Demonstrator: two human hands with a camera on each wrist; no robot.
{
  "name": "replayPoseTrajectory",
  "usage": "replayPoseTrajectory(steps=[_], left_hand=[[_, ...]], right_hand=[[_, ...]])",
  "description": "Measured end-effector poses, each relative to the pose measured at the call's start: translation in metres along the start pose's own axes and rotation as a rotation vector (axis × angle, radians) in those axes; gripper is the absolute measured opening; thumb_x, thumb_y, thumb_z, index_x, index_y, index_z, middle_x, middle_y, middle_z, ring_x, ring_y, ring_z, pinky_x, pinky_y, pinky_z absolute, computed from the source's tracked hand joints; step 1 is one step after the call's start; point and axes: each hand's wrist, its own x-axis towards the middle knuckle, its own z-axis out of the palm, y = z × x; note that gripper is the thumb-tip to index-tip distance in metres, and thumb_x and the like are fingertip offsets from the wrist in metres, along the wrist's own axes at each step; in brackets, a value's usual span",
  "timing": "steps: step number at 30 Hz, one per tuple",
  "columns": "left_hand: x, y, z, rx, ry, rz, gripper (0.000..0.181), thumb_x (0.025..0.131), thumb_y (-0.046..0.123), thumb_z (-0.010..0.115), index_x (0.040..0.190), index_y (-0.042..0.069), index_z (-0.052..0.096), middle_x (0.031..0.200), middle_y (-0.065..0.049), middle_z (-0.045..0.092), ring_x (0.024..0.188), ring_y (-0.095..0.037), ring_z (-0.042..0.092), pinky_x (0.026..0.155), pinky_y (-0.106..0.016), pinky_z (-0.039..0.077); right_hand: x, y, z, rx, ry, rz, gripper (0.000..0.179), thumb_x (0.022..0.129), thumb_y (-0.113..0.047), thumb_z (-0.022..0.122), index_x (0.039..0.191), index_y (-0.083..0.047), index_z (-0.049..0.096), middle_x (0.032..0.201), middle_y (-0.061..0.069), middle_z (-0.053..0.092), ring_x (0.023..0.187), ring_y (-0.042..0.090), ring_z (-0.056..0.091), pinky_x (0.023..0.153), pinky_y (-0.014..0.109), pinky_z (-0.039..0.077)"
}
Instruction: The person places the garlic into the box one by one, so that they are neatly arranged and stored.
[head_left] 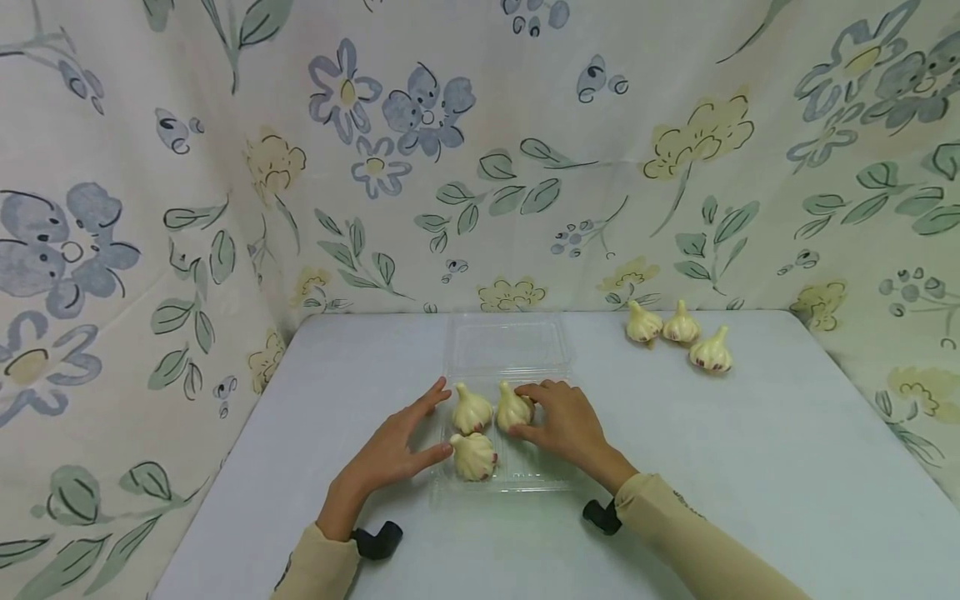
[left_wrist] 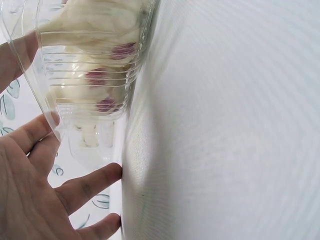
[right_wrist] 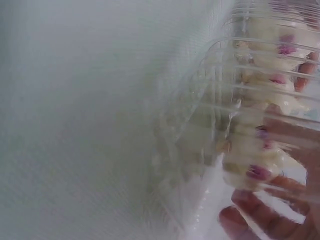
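There's open tabletop (head_left: 600, 375) between the clear container (head_left: 534, 468) and three far garlic bulbs (head_left: 681, 325); left hand (head_left: 393, 450) bars the left side, right hand (head_left: 566, 423), seemingly, the right rim.

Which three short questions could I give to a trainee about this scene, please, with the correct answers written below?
1. Count: how many garlic bulbs lie on the table outside the clear container?
2. True or false: the right hand holds a garlic bulb.
3. Choose: where is the container's lid?
A) Closed over the container
B) Folded open on the far side
C) Standing at the container's left

Key: 1. Three, toward the far right. 2. True. 3. B.
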Motion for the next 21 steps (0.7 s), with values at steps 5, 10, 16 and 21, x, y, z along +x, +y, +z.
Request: replayPoseTrajectory(steps=[5, 10, 16, 21], left_hand=[[0.0003, -0.0015, 0.0008, 0.005, 0.002, 0.002, 0.08, 0.093, 0.05, 0.069, 0.16, 0.024, 0.035, 0.17, 0.011, 0.02, 0.142, -0.031, 0.051, 0.115, -0.064, 0.037], [0.0, -0.0005, 0.0003, 0.003, 0.002, -0.001, 0.08, 0.093, 0.05, 0.07, 0.16, 0.023, 0.035, 0.17, 0.011, 0.021, 0.142, -0.032, 0.051, 0.115, -0.064, 0.037], [0.0, 0.0002, -0.0001, 0.001, 0.004, 0.001, 0.08, 0.093, 0.049, 0.07, 0.16, 0.024, 0.034, 0.17, 0.011, 0.021, 0.141, -0.033, 0.051, 0.114, -0.066, 0.036], [0.0001, -0.0003, 0.0002, 0.001, 0.002, -0.003, 0.08, 0.093, 0.05, 0.069, 0.16, 0.024, 0.034, 0.17, 0.011, 0.021, 0.142, -0.032, 0.051, 0.114, -0.065, 0.036]], right_hand=[[-0.0003, 0.0008, 0.0004, 0.014, 0.005, -0.009, 0.059, 0.078, -0.044, 0.087, 0.127, -0.016, 0.071, 0.103, 0.001, 0.074, 0.096, 0.024, 0.066, 0.087, 0.047, 0.05], [-0.0004, 0.0016, 0.001, 0.009, 0.015, -0.015, 0.059, 0.077, -0.045, 0.087, 0.126, -0.016, 0.071, 0.104, 0.0, 0.074, 0.096, 0.023, 0.067, 0.088, 0.047, 0.05], [-0.0006, 0.0016, 0.0011, -0.001, 0.015, -0.015, 0.058, 0.077, -0.045, 0.087, 0.125, -0.016, 0.071, 0.104, 0.0, 0.074, 0.096, 0.024, 0.066, 0.087, 0.046, 0.05], [-0.001, 0.0018, 0.001, 0.002, 0.013, -0.013, 0.058, 0.077, -0.045, 0.087, 0.125, -0.017, 0.072, 0.103, 0.0, 0.074, 0.095, 0.024, 0.066, 0.086, 0.045, 0.05]])
